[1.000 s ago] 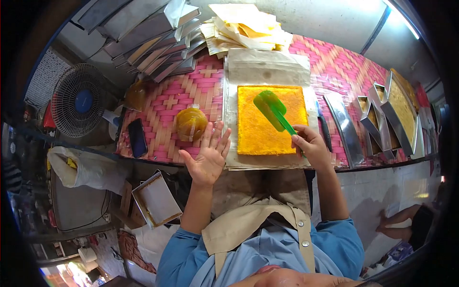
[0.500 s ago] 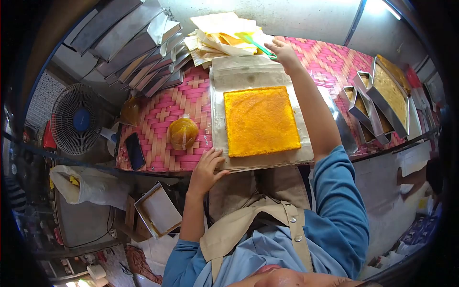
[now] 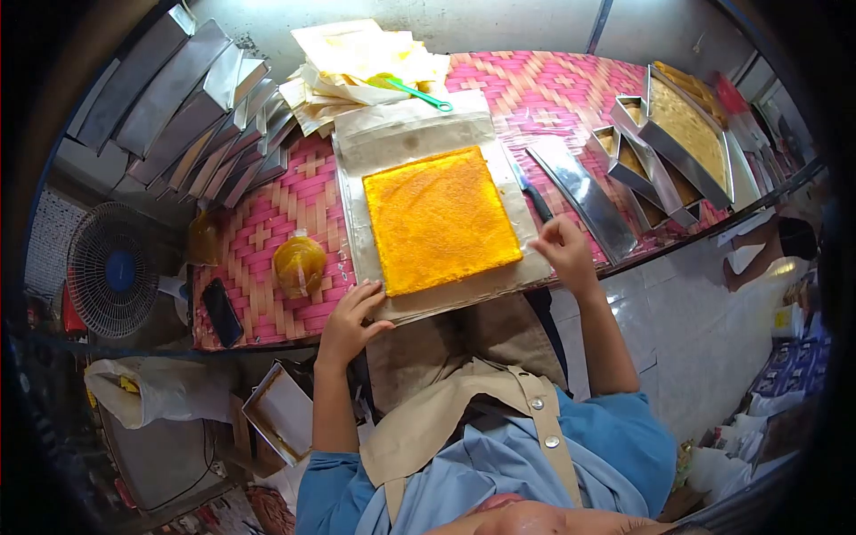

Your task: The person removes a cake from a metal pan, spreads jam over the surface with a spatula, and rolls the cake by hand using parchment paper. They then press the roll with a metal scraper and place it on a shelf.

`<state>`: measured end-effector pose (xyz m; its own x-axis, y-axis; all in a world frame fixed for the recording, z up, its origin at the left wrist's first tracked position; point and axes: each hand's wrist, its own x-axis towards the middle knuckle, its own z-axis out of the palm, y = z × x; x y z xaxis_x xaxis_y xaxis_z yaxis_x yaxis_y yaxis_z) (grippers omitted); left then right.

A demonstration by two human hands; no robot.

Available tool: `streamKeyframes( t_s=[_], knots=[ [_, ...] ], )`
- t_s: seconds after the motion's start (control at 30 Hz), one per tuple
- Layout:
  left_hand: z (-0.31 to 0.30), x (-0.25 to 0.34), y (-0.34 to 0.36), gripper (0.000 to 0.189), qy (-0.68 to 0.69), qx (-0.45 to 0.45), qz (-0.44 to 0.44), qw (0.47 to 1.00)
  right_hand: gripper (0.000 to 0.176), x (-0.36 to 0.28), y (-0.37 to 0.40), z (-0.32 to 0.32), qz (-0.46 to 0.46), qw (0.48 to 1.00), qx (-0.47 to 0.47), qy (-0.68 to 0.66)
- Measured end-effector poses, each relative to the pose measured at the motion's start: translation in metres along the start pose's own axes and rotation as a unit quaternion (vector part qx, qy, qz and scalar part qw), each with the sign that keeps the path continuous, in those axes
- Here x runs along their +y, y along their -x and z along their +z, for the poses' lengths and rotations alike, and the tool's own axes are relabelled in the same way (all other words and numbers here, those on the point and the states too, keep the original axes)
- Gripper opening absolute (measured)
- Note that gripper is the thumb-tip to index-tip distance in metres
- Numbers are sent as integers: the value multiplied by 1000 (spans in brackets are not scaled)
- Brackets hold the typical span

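A square orange-yellow cake (image 3: 443, 218) lies flat on a stack of pale paper sheets (image 3: 412, 143). My left hand (image 3: 348, 325) rests at the front left corner of the sheets, its fingers spread beside the cake. By the right edge of the sheets is my right hand (image 3: 568, 254), fingers curled together; whether anything is between them is hidden. A knife (image 3: 535, 196) with a dark handle lies just beyond it. The green-handled spatula (image 3: 419, 94) rests on the crumpled yellowish papers (image 3: 357, 67) at the back.
Metal baking tins (image 3: 214, 116) are stacked at the back left. A tied bag of filling (image 3: 300, 266) and a phone (image 3: 221, 312) lie on the left. Toward the right are a long metal strip (image 3: 584, 201) and cake-filled tins (image 3: 687, 134). A fan (image 3: 111, 267) stands beyond the table.
My right hand has left the green spatula and come back to the right edge of the sheets. My left hand stays at the front left corner. The view has shifted.
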<state>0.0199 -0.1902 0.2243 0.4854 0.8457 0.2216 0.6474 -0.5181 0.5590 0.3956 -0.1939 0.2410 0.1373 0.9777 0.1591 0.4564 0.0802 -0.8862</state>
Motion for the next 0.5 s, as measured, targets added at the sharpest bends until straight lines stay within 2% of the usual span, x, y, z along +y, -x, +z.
streamKeyframes(
  t_s=[0.03,0.1,0.13,0.2,0.27,0.3,0.37,0.43,0.5],
  knots=[
    [0,-3,0,42,18,-6,1,1000,30,0,10,-2,2,1000,0,0],
    [-1,-8,1,42,36,-12,0,999,36,-3,23,-7,-93,976,-74,181],
    [-2,-9,0,41,37,-8,11,999,36,-4,25,-7,-91,977,-74,181],
    [0,-10,-1,41,40,-5,22,999,40,-7,27,-4,-174,951,-90,241],
    [2,-11,-1,28,21,23,62,998,39,-4,26,-2,-178,950,-97,239],
    [3,-8,-1,28,20,23,61,998,38,-2,24,-1,-183,948,-104,237],
    [11,1,-1,15,11,82,15,996,34,-3,20,-2,-195,946,-112,235],
    [17,6,0,11,4,102,-19,995,31,3,18,-3,-207,942,-119,235],
    [24,8,0,8,-2,121,-52,991,24,17,17,2,-234,940,-71,237]
  ],
)
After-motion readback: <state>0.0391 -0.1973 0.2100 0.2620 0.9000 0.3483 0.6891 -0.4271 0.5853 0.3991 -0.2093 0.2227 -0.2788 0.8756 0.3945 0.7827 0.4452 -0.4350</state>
